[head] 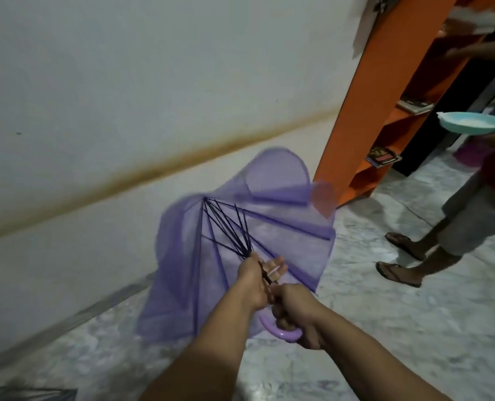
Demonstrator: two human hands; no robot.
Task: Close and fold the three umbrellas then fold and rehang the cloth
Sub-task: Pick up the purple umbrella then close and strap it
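Observation:
A translucent purple umbrella (286,235) hangs half collapsed in front of me, its canopy loose and blurred, its black ribs drawn in toward the shaft. My left hand (255,280) sits on the shaft at the runner where the ribs meet, fingers partly spread. My right hand (296,314) is closed around the curved lilac handle (281,331) just below. The other umbrellas and the cloth are out of view.
A white wall with a brown stain line runs along the left. An orange shelf unit (364,134) stands at the right with books on it. A person in sandals (399,273) stands close on the right holding a light blue plate (468,125). The floor is marbled tile.

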